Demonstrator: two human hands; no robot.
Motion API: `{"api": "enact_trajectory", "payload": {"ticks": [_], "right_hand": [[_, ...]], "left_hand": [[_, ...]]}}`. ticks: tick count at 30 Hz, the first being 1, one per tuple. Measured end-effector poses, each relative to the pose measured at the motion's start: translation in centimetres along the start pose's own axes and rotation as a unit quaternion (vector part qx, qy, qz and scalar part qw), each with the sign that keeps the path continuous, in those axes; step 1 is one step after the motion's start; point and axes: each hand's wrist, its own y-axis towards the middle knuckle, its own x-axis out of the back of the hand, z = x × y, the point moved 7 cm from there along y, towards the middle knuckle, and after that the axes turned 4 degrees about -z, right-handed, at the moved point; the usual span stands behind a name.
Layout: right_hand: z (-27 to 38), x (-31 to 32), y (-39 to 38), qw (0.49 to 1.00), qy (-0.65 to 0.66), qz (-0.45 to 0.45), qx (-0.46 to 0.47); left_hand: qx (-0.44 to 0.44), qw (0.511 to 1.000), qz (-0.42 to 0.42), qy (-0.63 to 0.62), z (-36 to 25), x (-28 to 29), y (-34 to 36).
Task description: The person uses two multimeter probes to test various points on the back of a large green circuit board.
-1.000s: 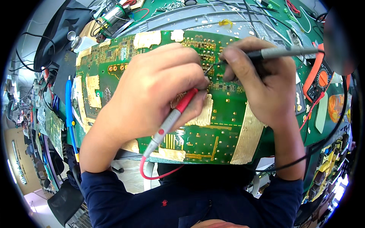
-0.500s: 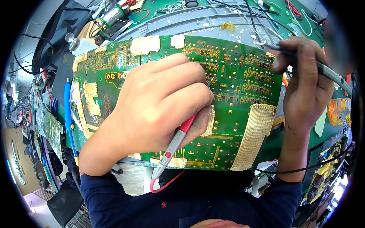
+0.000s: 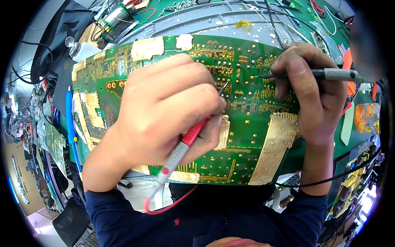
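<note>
A large green circuit board (image 3: 242,140) lies in front of me, its face set with small gold-coloured parts and patches of cream-coloured coating. My left hand (image 3: 170,107) is closed round a red and grey test probe (image 3: 181,150), whose thin metal tip points up at the parts in the board's upper middle. Between the fingers of my right hand (image 3: 310,86) is a black and grey test probe (image 3: 335,74). That probe lies nearly level, with its tip at a gold point right of the red one's tip. Whether either tip touches metal I cannot tell.
Behind the board lies a grey plastic tray (image 3: 197,26) with scattered crumbs. A blue pen-like tool (image 3: 70,115) is at the left, and a soldering-iron stand (image 3: 117,20) at the back left. An orange packet (image 3: 367,117) sits at the right; a black cable (image 3: 329,181) crosses below it.
My right hand has come left and its probe has swung from beyond the board's edge down onto the board. My left hand has shifted slightly left with the red probe; the board has shifted slightly too.
</note>
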Motion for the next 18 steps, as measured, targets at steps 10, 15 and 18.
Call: {"api": "enact_trajectory", "payload": {"ticks": [10, 15, 18], "right_hand": [[-0.12, -0.03, -0.13, 1.0, -0.025, 0.008, 0.016], [-0.09, -0.05, -0.2, 0.997, -0.059, 0.016, 0.044], [0.19, -0.03, -0.17, 0.996, -0.072, 0.014, 0.055]], "left_hand": [[-0.031, 0.999, -0.014, -0.03, -0.1, -0.24, -0.1], [-0.019, 1.0, -0.003, -0.021, -0.01, -0.36, -0.11], [-0.017, 1.0, 0.001, -0.019, 0.05, -0.47, -0.07]]}}
